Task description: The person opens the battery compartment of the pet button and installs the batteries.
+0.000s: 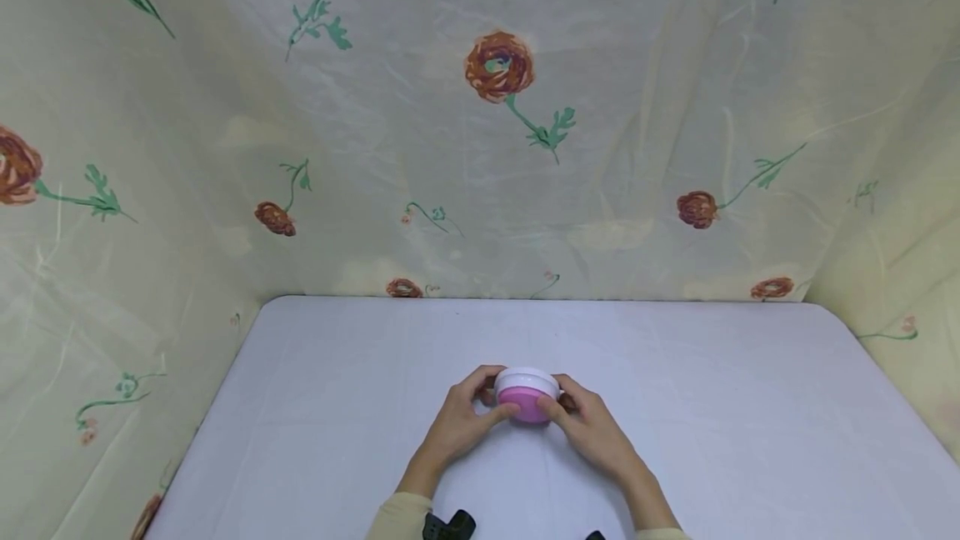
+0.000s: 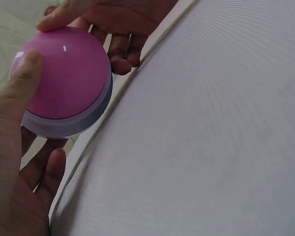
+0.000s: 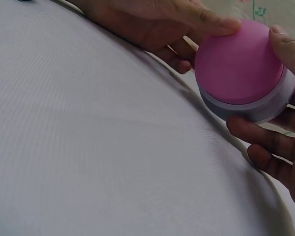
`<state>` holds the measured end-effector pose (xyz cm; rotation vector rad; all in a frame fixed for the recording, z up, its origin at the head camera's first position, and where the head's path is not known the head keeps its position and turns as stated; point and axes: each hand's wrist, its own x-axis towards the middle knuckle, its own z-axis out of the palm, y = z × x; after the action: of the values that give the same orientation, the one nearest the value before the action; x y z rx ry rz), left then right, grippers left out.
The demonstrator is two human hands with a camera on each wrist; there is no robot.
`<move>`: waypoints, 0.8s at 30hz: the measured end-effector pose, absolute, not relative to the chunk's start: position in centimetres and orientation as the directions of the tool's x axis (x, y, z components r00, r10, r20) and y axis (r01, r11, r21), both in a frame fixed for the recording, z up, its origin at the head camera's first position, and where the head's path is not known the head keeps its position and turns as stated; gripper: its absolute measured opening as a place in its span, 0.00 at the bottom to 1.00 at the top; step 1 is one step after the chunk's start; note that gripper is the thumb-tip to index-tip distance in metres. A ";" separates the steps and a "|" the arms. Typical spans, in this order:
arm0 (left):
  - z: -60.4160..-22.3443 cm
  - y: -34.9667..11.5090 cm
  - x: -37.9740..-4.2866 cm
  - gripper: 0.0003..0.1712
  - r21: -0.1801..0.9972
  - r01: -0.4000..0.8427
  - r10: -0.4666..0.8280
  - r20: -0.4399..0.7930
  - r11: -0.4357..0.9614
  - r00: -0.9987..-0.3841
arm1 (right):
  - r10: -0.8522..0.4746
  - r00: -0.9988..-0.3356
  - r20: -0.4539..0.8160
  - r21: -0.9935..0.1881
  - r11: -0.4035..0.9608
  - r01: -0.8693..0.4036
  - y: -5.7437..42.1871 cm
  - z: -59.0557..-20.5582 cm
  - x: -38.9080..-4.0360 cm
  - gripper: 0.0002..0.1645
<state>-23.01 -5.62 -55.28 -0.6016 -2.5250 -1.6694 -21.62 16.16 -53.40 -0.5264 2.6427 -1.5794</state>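
Observation:
A round pink-and-white object [image 1: 528, 401] is held between both hands, just above the table. Its smooth, slightly domed pink face [image 2: 69, 73] sits in a thick white rim [image 3: 265, 109]; the kind of thing is not clear. From the left, my left hand [image 1: 459, 423] grips it with the thumb on the pink face and fingers at the rim and behind. My right hand [image 1: 596, 433] holds the opposite side the same way, its thumb also on the pink face. The side away from me is hidden.
A white cloth covers the table [image 1: 337, 373], which has rounded far corners. Floral curtains [image 1: 600, 148] hang behind it and along both sides. Dark wrist straps [image 1: 448, 526] show at the bottom edge, near beige sleeves [image 1: 397, 517].

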 end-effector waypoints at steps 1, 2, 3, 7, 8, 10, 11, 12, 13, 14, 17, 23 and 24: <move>-55.3 -5.6 -23.0 0.29 0.876 0.345 0.289 0.253 0.337 -0.923 | -0.287 -0.946 0.153 -0.853 0.445 -0.273 16.2 -53.4 -21.6 0.15; -55.3 -5.7 -23.0 0.29 0.883 0.335 0.285 0.246 0.329 -0.927 | -0.280 -0.948 0.153 -0.846 0.458 -0.272 16.2 -53.5 -21.6 0.15; -55.3 -5.7 -23.0 0.29 0.890 0.325 0.280 0.239 0.320 -0.930 | -0.275 -0.948 0.157 -0.841 0.466 -0.275 16.1 -53.5 -21.6 0.16; -55.5 -5.8 -23.2 0.29 0.927 0.272 0.242 0.211 0.258 -0.947 | -0.267 -0.942 0.202 -0.825 0.472 -0.311 16.1 -53.5 -21.5 0.24; -55.6 -5.9 -23.3 0.28 0.936 0.259 0.231 0.205 0.237 -0.951 | -0.274 -0.934 0.229 -0.818 0.465 -0.337 16.0 -53.4 -21.5 0.27; -55.7 -5.9 -23.5 0.27 0.948 0.244 0.212 0.200 0.203 -0.957 | -0.282 -0.917 0.281 -0.807 0.448 -0.385 15.9 -53.2 -21.5 0.32; -55.7 -5.9 -23.6 0.27 0.953 0.241 0.205 0.202 0.184 -0.958 | -0.290 -0.907 0.306 -0.801 0.436 -0.410 15.8 -52.9 -21.4 0.35; -55.7 -5.9 -23.7 0.26 0.958 0.233 0.199 0.198 0.166 -0.960 | -0.297 -0.894 0.334 -0.793 0.425 -0.437 15.7 -52.6 -21.3 0.38; -55.6 -5.9 -23.8 0.26 0.963 0.221 0.192 0.190 0.155 -0.963 | -0.309 -0.878 0.367 -0.779 0.414 -0.471 15.6 -52.2 -21.2 0.42; -55.6 -5.9 -23.8 0.25 0.968 0.206 0.185 0.178 0.146 -0.966 | -0.321 -0.861 0.394 -0.765 0.405 -0.501 15.5 -51.8 -21.1 0.45; -55.5 -5.9 -24.0 0.24 0.975 0.165 0.174 0.139 0.146 -0.975 | -0.353 -0.821 0.449 -0.723 0.396 -0.566 15.2 -51.0 -20.7 0.51; -55.5 -5.9 -24.1 0.25 0.973 0.115 0.181 0.078 0.200 -0.980 | -0.396 -0.794 0.460 -0.634 0.480 -0.607 15.1 -52.6 -21.3 0.56; -55.5 -5.9 -24.1 0.25 0.973 0.119 0.192 0.080 0.200 -0.978 | -0.399 -0.792 0.462 -0.620 0.494 -0.610 15.1 -53.0 -21.4 0.56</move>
<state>-24.06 -5.95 -55.49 -0.3211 -2.4780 -1.9989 -21.41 15.13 -53.02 -1.0124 2.9309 -1.3973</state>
